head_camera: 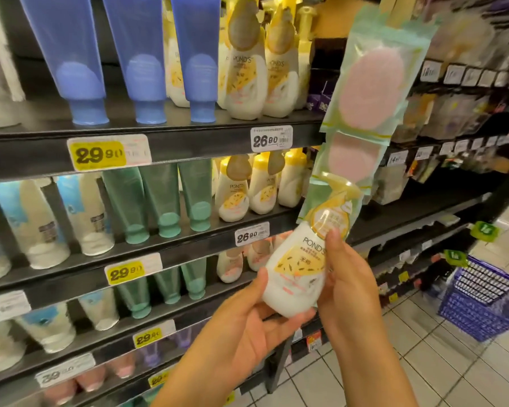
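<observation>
Obs: white pump bottle (299,274) with a yellow label is held in the air in front of the shelving, tilted with its pump head up and to the right. It is clear of every shelf, level with the row tagged by the price label (252,237).

Left hand (247,327): cupped under the base, thumb laid on the bottle's front left, fingers curled round beneath. It carries the weight.
Right hand (347,277): wrapped round the bottle's right side, one fingertip up at the clear collar tag below the pump. Both hands are clamped on the bottle.

Context: matching bottles (234,198) stand on the shelf behind, beside green tubes (165,201). Hanging sponge packs (370,83) dangle just behind the pump head. Blue basket (482,301) sits on the tiled floor well to the right.

Judgement: the step in hand looks like inspection, with the label turned to face the person.

Next move, as I judge it: either carry the bottle down and right to the basket, or set it back upright in its row. Either way one hand must take the full grip first, and the pump head must clear the sponge packs
</observation>
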